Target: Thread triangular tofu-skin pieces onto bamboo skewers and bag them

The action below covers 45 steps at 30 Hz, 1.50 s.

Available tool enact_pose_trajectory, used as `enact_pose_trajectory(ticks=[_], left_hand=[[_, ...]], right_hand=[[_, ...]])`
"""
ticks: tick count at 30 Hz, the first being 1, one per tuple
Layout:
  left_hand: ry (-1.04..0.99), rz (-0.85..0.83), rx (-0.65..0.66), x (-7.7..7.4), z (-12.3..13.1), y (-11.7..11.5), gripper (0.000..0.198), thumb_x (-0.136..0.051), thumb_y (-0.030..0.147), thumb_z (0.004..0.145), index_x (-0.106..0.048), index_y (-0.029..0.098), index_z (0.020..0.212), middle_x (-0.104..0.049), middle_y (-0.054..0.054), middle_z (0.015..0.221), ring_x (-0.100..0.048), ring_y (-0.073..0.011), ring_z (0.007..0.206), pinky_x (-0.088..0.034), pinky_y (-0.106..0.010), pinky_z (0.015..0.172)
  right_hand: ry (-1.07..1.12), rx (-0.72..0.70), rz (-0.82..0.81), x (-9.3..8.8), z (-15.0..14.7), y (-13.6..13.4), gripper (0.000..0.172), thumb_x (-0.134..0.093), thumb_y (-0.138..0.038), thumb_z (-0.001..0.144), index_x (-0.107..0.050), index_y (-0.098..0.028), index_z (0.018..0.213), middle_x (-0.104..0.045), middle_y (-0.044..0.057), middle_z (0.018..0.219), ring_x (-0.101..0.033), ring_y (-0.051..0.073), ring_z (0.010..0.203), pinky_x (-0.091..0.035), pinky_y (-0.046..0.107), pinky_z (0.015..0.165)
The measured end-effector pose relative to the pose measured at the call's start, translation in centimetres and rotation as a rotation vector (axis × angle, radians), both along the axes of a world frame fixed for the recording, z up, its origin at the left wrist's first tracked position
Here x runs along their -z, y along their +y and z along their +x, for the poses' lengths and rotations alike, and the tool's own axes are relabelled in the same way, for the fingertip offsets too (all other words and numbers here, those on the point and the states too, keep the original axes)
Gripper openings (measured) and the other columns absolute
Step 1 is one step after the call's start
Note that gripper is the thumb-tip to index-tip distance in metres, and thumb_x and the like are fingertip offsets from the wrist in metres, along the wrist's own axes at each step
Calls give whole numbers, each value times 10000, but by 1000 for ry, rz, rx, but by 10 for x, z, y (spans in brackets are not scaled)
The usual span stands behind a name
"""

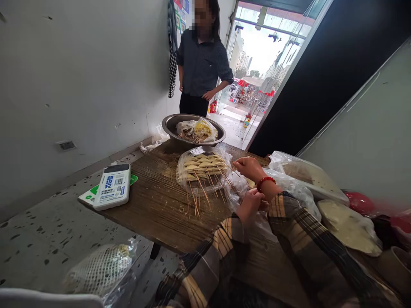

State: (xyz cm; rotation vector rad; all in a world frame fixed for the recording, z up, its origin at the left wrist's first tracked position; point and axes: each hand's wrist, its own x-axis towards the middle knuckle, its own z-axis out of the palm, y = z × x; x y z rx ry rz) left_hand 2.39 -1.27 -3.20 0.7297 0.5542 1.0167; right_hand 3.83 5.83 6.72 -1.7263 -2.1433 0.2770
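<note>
My right hand [252, 169], with a red bead bracelet at the wrist, is raised with its fingers pinched. A thin wooden skewer [236, 173] shows at its fingertips. Lower and nearer to me, my left hand [250, 206] is closed, and its own fingers cover what it holds. Left of both hands, a clear plastic bag [181, 171] lies around stacked rows of folded, pale yellow pieces of food [202, 166] on sticks. Several bare stick ends [196, 199] point toward me over the table. Crumpled clear plastic [236, 188] lies beneath and beside my hands.
A wide metal basin [167, 128] with bagged skewers stands at the far table end, before a standing person [204, 64]. A white boxy device [112, 188] lies on the wooden table's [150, 209] left corner. Bagged pale sheets [348, 224] and a plastic-covered container [308, 175] lie right.
</note>
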Motion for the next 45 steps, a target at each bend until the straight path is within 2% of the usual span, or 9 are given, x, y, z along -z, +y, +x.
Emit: enact_pose_trajectory(ticks=[7,12,21,25,29,32,37,42,45], left_hand=[[5,-56,69,-10,-11,-5,142,-542,268,776,-522,148,847,-597,-23,657,-569,-110,501,-421,-230,523],[7,-76,31,-19,-14,-5,126,-531,238,826,-551,142,904,-659,-50,712,-613,-114,550,-451,-221,546],[49,-37,55,-27,-14,1,124,-498,187,869,-572,121,943,-680,-57,734,-626,-109,568,-493,-230,579],[65,-10,61,-29,-15,2,129,-517,182,855,-574,112,947,-686,-69,752,-628,-112,571,-489,-230,572],[89,-7,68,-30,-15,1,130,-512,191,860,-577,118,946,-682,-63,746,-631,-115,577,-488,-233,571],[99,-1,65,-29,-16,0,124,-492,187,870,-578,125,935,-680,-56,755,-626,-107,573,-486,-232,577],[94,-6,75,-26,-16,-1,129,-504,207,873,-568,124,948,-672,-47,740,-626,-104,576,-481,-227,584],[84,-13,56,-25,-17,-3,125,-495,205,875,-561,125,945,-664,-46,720,-618,-101,563,-477,-223,579],[72,-11,60,-24,-18,-5,123,-494,209,876,-556,125,940,-660,-48,714,-617,-96,568,-475,-215,584]], right_hand=[[20,-41,133,-11,36,-44,293,-501,-351,863,-748,-196,894,-710,22,715,-612,149,628,-393,237,582],[74,87,220,-4,99,-101,352,-491,-386,879,-749,-176,996,-744,60,825,-649,181,696,-455,266,654],[198,532,199,33,243,-201,411,-516,-473,849,-735,-133,924,-718,66,701,-629,187,592,-448,272,556],[60,583,110,60,283,-225,363,-507,-431,840,-733,-150,877,-738,73,766,-640,205,666,-452,288,607],[37,543,73,85,286,-231,287,-526,-357,822,-726,-173,914,-738,75,890,-645,207,771,-459,304,702],[11,500,67,96,280,-229,251,-565,-331,801,-715,-175,928,-709,87,941,-629,213,838,-448,316,762],[-189,448,26,105,280,-226,220,-507,-331,870,-666,-181,890,-666,86,896,-605,210,814,-436,310,718],[-503,373,52,109,276,-226,268,-395,-318,937,-592,-192,805,-642,104,865,-596,239,825,-413,327,685],[-551,369,83,113,276,-226,243,-397,-303,931,-568,-203,788,-642,107,852,-602,242,831,-417,333,698]])
